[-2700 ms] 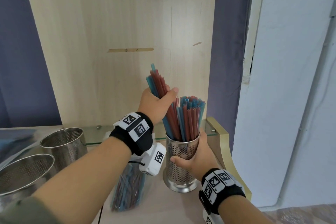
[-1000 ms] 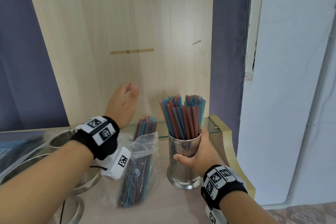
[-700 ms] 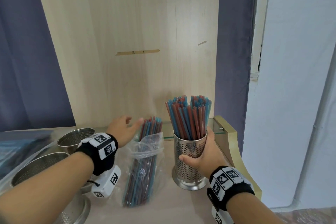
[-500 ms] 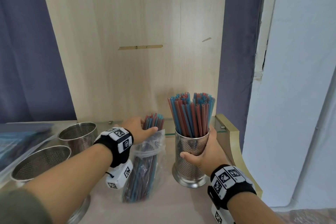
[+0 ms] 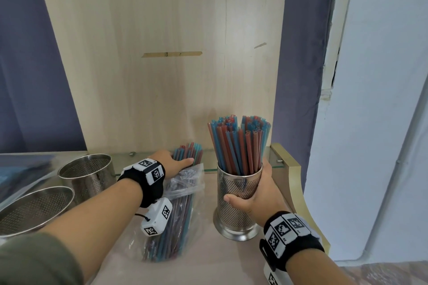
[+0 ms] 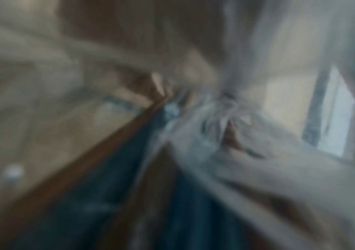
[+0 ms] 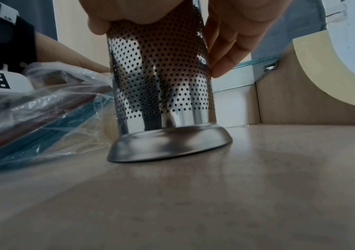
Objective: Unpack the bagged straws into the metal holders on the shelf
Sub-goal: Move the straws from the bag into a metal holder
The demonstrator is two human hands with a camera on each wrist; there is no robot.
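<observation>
A: Where is the right hand [image 5: 257,194]?

B: It is wrapped round the perforated metal holder [image 5: 238,206], thumb across the front and fingers curled round the far side. The holder stands upright on the shelf [image 5: 231,261], its flared base flat on the surface, and a thick bunch of red and blue straws [image 5: 239,146] rises from it.

A: And the left hand [image 5: 172,162]?

B: It reaches over the clear plastic bag [image 5: 185,183] lying just left of that holder, and rests on the ends of the bagged straws [image 5: 188,151] that poke out of the bag's open mouth. The thumb lies stretched along them. Whether the fingers close round any straws cannot be told; the left wrist view is blurred, showing only streaks of red, blue and crumpled plastic.

A: Anything else on the shelf?

B: Further left stand an empty perforated holder [image 5: 89,176] and a wider mesh bowl [image 5: 34,208], both well apart from the bag.
</observation>
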